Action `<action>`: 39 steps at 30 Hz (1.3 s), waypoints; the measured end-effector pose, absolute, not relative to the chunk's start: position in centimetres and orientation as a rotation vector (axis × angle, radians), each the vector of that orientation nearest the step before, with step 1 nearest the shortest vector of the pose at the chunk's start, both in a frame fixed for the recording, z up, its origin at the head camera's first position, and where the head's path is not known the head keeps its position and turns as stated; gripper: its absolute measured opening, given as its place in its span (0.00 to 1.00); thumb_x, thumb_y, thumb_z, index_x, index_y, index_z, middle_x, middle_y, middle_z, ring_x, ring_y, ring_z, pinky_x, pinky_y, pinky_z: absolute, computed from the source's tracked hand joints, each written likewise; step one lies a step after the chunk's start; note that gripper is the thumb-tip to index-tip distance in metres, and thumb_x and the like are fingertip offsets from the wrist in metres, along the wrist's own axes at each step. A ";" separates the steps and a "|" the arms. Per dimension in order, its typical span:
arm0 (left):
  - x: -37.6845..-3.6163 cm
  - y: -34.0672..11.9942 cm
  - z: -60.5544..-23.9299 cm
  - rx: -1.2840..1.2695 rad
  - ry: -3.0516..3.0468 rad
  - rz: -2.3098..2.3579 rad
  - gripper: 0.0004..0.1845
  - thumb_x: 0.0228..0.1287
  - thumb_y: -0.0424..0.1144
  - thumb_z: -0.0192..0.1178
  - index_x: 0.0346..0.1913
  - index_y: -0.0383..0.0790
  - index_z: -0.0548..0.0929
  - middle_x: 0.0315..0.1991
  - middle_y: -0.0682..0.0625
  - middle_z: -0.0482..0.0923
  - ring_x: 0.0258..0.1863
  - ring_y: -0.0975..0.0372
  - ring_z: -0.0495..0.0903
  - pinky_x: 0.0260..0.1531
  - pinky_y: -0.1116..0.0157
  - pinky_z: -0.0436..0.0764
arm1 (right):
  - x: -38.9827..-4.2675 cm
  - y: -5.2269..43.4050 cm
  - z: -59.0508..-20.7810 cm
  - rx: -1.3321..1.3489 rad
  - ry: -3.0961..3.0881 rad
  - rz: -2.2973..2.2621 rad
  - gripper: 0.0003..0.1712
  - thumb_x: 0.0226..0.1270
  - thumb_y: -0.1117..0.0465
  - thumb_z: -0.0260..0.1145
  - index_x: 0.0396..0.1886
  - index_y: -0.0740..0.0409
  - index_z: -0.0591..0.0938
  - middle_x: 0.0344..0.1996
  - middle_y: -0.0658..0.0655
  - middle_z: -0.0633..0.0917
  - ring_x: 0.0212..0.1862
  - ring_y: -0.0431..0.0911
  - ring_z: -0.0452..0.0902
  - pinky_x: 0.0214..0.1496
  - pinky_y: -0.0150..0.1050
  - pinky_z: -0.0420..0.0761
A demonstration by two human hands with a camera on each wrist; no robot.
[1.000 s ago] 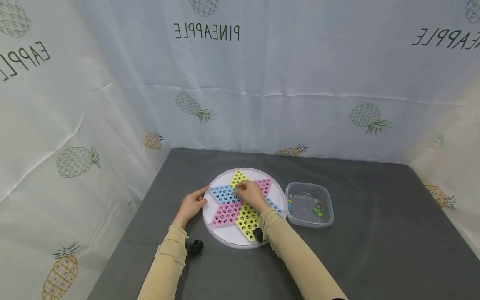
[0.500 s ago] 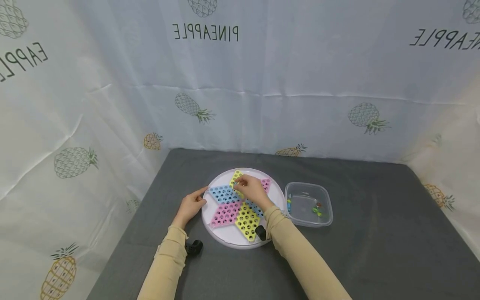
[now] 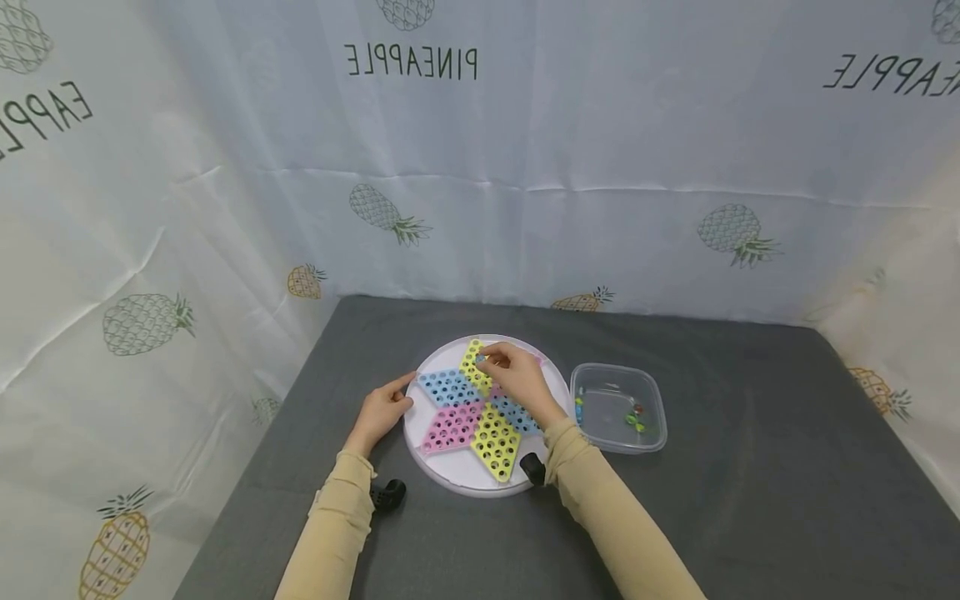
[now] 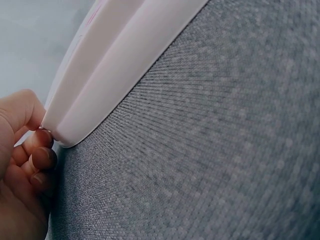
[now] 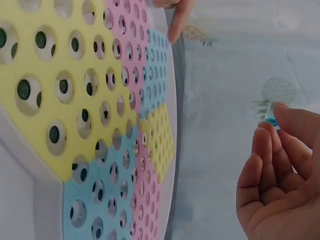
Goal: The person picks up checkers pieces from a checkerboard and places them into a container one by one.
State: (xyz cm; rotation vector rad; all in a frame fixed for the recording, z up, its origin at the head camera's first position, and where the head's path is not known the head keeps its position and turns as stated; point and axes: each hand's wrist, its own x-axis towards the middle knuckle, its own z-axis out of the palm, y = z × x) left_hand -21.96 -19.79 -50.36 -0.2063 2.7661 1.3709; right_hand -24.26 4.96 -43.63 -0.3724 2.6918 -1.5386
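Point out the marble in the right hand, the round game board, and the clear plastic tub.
marble (image 5: 270, 120), right wrist view, blue edge at the fingertips
game board (image 3: 459, 475), head view, white near rim
plastic tub (image 3: 654, 392), head view, right wall

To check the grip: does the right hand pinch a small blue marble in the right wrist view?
Yes, the right hand pinches a small blue marble at its fingertips.
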 end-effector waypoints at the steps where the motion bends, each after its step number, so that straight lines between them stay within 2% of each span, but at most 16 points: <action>1: -22.0 -19.8 -50.3 -0.208 2.767 1.371 0.26 0.58 0.35 0.54 0.62 0.45 0.73 0.24 0.50 0.67 0.23 0.62 0.64 0.25 0.66 0.64 | -24.2 5.1 -43.5 -0.382 2.696 -1.549 0.16 0.60 0.54 0.65 0.47 0.53 0.82 0.36 0.52 0.83 0.38 0.44 0.78 0.41 0.38 0.77; 12: -21.9 -19.6 -50.0 -0.214 2.762 1.367 0.26 0.58 0.36 0.54 0.63 0.46 0.73 0.24 0.50 0.67 0.23 0.62 0.64 0.26 0.66 0.65 | -22.9 6.8 -42.5 -0.389 2.651 -1.637 0.16 0.60 0.51 0.65 0.47 0.49 0.82 0.36 0.52 0.82 0.35 0.42 0.77 0.35 0.37 0.75; 23: -22.0 -19.5 -50.2 -0.211 2.769 1.371 0.26 0.59 0.36 0.54 0.63 0.45 0.73 0.25 0.49 0.68 0.24 0.61 0.65 0.26 0.66 0.65 | -22.3 8.7 -42.7 -0.393 2.666 -1.640 0.16 0.59 0.51 0.65 0.46 0.48 0.82 0.35 0.53 0.83 0.35 0.41 0.78 0.38 0.36 0.77; 32: -22.1 -19.6 -50.4 -0.193 2.772 1.369 0.26 0.59 0.36 0.54 0.63 0.45 0.73 0.24 0.50 0.67 0.23 0.61 0.64 0.26 0.66 0.65 | -21.5 11.0 -42.9 -0.387 2.642 -1.663 0.19 0.59 0.51 0.65 0.48 0.52 0.82 0.35 0.55 0.82 0.35 0.49 0.77 0.34 0.32 0.75; 39: -22.0 -19.6 -50.6 -0.221 2.769 1.363 0.26 0.59 0.36 0.54 0.63 0.46 0.72 0.24 0.50 0.67 0.23 0.61 0.65 0.25 0.66 0.64 | -21.2 13.2 -43.9 -0.322 2.695 -1.611 0.19 0.60 0.52 0.65 0.49 0.54 0.81 0.37 0.56 0.82 0.36 0.40 0.76 0.39 0.31 0.75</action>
